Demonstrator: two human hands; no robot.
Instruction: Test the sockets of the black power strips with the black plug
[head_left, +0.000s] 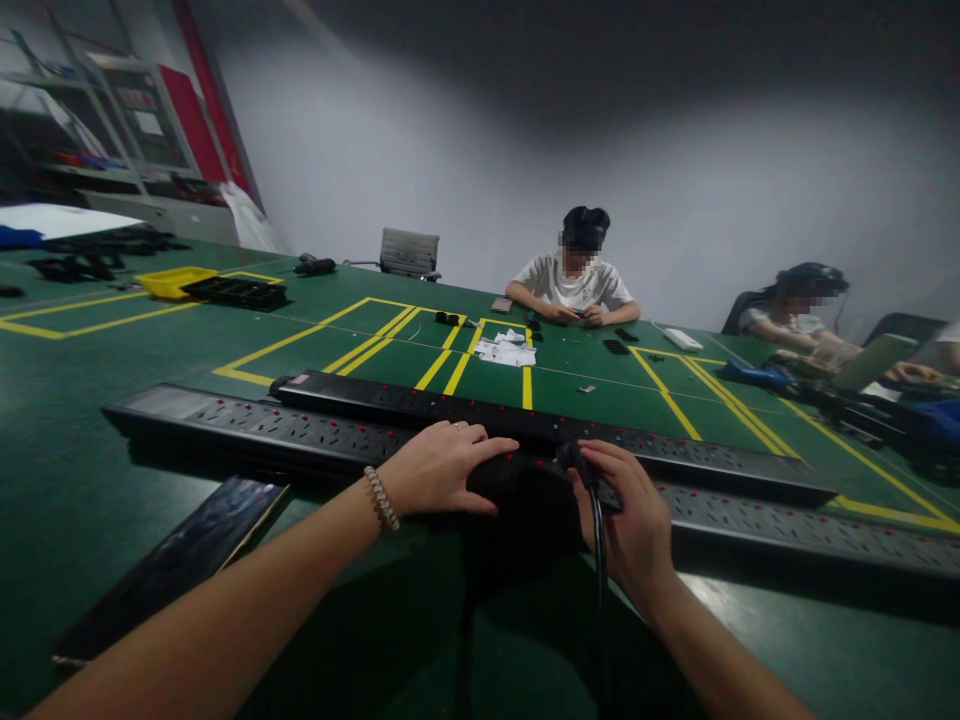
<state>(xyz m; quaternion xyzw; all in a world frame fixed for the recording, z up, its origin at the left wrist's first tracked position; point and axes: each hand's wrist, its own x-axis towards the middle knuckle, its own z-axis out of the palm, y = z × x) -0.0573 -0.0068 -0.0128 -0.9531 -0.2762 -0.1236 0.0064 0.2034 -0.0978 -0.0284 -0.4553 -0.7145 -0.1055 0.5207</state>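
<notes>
A long black power strip (247, 425) with rows of sockets and small red parts runs crosswise in front of me. My left hand (442, 468) straddles its middle, thumb on the near side, index finger stretched to the right and the other fingers bent over the top. Just right of centre, my right hand (630, 510) pinches a black power plug (574, 460), held close above the strip. Its black cable (600, 590) hangs down toward me. Behind lies a second, similar black strip (675, 455). Deep shadow hides the part of the near strip between my hands.
A dark flat box (176, 560) lies at the near left. Across the green table (360, 345), marked with yellow tape, are white papers (506, 350), a yellow tray (174, 282) and a black tray (236, 294). One person (574, 280) sits opposite; another (806, 320) sits at the right.
</notes>
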